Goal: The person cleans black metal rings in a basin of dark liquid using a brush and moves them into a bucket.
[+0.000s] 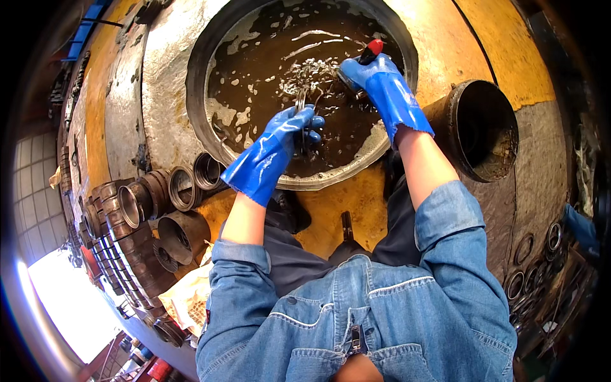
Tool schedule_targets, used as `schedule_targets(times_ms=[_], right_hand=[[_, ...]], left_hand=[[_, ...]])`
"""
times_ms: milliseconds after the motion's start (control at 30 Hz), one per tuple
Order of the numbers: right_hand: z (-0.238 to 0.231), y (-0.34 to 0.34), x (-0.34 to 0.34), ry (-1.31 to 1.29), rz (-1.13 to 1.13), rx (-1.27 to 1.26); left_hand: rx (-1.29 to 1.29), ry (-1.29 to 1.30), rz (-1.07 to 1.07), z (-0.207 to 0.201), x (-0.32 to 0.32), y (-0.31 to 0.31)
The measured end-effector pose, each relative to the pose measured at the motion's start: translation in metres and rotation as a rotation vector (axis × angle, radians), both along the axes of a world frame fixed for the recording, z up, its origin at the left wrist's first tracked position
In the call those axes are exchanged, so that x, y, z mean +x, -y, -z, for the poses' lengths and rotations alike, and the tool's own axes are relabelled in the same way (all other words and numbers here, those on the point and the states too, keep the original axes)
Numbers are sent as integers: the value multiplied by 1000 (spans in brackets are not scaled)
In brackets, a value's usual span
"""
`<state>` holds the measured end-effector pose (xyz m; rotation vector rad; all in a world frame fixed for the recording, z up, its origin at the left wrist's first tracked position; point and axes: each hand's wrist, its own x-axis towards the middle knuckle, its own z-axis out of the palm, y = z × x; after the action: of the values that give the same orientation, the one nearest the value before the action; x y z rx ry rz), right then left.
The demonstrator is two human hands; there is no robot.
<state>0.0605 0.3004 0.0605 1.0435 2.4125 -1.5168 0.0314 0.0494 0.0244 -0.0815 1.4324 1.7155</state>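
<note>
Both my hands wear blue rubber gloves over a wide round basin (210, 137) of dark brown foamy liquid. My left hand (289, 130) is closed on a thin metal ring (300, 100) held upright at the liquid's surface. My right hand (369, 71) grips a brush with a red-tipped handle (373, 48), its head pressed down near the ring where the liquid splashes. The brush head itself is hidden in foam.
Several rusty metal sleeves and rings (156, 197) lie in a row left of the basin. A large dark cylinder (487, 127) lies at the right. More flat rings (531, 267) rest at the lower right. The floor (496, 44) is yellow and grey.
</note>
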Motion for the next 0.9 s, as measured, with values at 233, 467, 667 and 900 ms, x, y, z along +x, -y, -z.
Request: schedule_targets(times_ms=[233, 467, 667, 900], right_hand=[[0, 37, -13, -276, -241, -563], [27, 36, -30, 29, -286, -278], [22, 35, -29, -90, -274, -388], [7, 66, -30, 4, -440, -181]], left_hand=[[-4, -34, 69, -4, 2, 18], [-72, -77, -34, -3, 2, 31], [-111, -209, 1, 0, -7, 43], [-89, -187, -49, 1, -7, 47]])
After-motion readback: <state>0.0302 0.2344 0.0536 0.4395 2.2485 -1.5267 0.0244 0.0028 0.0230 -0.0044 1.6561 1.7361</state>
